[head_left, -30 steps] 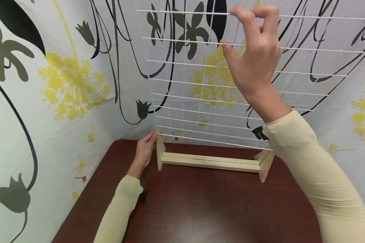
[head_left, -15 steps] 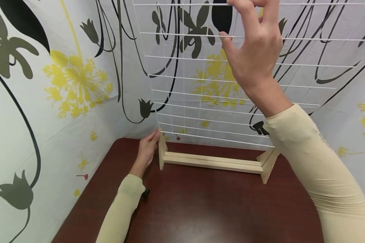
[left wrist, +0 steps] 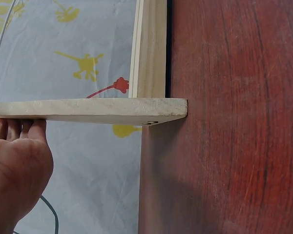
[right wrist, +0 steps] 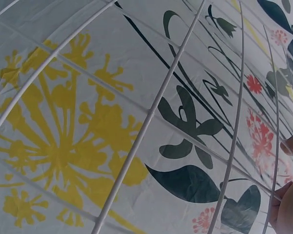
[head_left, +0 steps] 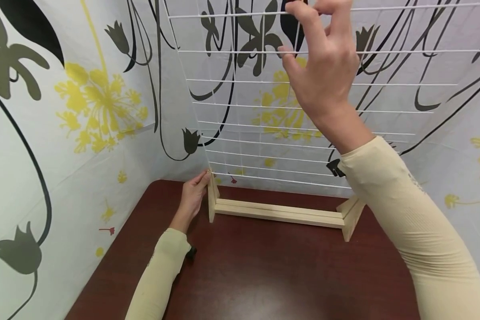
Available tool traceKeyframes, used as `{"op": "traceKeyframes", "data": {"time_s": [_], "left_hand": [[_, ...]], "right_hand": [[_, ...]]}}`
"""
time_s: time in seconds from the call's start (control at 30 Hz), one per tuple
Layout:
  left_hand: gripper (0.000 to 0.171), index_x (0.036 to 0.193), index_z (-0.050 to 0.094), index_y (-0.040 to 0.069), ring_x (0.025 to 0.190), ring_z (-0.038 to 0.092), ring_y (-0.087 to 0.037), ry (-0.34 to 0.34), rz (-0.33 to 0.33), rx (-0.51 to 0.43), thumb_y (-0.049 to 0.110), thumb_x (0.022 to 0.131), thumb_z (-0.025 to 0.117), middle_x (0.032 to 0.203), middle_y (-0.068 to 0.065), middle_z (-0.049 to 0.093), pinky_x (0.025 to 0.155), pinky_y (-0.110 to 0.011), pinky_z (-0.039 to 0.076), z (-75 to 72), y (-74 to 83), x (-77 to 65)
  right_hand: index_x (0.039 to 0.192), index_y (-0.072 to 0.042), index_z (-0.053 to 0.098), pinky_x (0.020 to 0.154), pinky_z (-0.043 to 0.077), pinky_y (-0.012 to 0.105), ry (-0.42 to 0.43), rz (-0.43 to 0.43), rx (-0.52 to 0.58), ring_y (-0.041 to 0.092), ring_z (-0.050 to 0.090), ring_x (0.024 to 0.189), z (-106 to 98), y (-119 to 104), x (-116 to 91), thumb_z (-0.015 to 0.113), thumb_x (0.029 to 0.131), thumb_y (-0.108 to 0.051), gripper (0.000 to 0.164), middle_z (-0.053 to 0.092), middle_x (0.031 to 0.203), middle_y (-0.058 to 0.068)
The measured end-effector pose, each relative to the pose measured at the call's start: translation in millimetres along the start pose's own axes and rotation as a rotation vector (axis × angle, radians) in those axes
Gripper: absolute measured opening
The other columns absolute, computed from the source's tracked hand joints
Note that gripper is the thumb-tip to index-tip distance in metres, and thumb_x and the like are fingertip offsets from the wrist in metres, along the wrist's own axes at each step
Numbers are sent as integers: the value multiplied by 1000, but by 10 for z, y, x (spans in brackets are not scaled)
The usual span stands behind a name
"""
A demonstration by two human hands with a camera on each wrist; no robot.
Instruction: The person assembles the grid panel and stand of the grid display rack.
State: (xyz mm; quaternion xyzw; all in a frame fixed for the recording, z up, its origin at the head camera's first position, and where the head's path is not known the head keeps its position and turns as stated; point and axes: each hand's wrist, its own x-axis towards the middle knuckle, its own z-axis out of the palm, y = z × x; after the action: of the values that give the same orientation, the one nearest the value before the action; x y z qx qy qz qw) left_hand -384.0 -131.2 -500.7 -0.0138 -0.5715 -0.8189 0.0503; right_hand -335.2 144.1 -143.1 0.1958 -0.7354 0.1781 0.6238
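A white wire grid rises above a pale wooden stand, its lowest wire level with the tops of the stand's end boards. High on the grid, my right hand grips it, fingers curled over an upper wire and thumb at the wire below. In the right wrist view, part of this hand shows at the edge beside the wires. My left hand pinches the top of the left end board, by the grid's lower left corner. The left wrist view shows its fingertips against the board's outer face.
The stand's right end board sits partly behind my right sleeve. Under everything is a dark red-brown table. Flower-printed sheeting hangs close behind and to the left. Small black devices sit at both wrists.
My right hand has shifted a little left, and the grid's upper part has moved left with it. The left hand and the stand stay about where they were.
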Motion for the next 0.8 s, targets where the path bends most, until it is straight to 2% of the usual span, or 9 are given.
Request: {"op": "traceKeyframes", "data": {"time_s": [0.1,0.2,0.33,0.43,0.53,0.63,0.8], "left_hand": [[49,148,58,1,141,58,-26,0,-9,-3,21,104,69,123,-4,79,120,-37,44,-5,3,-1],[50,149,58,2,141,58,-27,-2,-14,1,21,104,69,124,-6,79,120,-38,44,-4,6,-5],[49,148,58,2,140,59,-26,-7,1,7,21,105,68,135,-19,72,120,-38,45,6,7,-7],[49,148,58,1,135,63,-22,-9,12,7,21,104,69,138,-24,69,119,-38,46,21,8,-10],[50,147,59,0,131,65,-19,1,13,7,22,104,70,131,-16,75,118,-37,47,27,9,-14],[51,148,58,0,135,63,-22,10,12,15,23,104,69,127,-9,78,118,-38,47,24,13,-20],[53,150,55,0,143,56,-30,9,16,22,23,104,68,139,-15,71,120,-39,45,13,15,-22]], "right_hand": [[137,-32,66,79,57,48,0,2,5,27,63,109,20,20,-7,67,102,-38,36,60,128,10],[136,-32,65,77,56,49,-2,6,12,29,64,105,43,62,-9,69,101,-36,36,60,128,9],[136,-31,64,79,55,50,-15,0,31,26,64,112,56,126,-2,70,100,-39,37,59,130,8],[137,-31,63,80,55,51,-34,11,35,23,63,117,40,148,-5,71,100,-39,39,58,132,7],[137,-32,63,79,54,48,-49,33,36,23,62,115,30,144,-16,72,99,-38,40,57,132,6],[137,-32,63,77,53,47,-51,42,33,27,62,108,35,132,-25,72,99,-37,40,56,132,6],[137,-32,64,78,53,46,-49,49,33,29,62,102,47,114,-32,73,98,-34,40,57,132,7]]}}
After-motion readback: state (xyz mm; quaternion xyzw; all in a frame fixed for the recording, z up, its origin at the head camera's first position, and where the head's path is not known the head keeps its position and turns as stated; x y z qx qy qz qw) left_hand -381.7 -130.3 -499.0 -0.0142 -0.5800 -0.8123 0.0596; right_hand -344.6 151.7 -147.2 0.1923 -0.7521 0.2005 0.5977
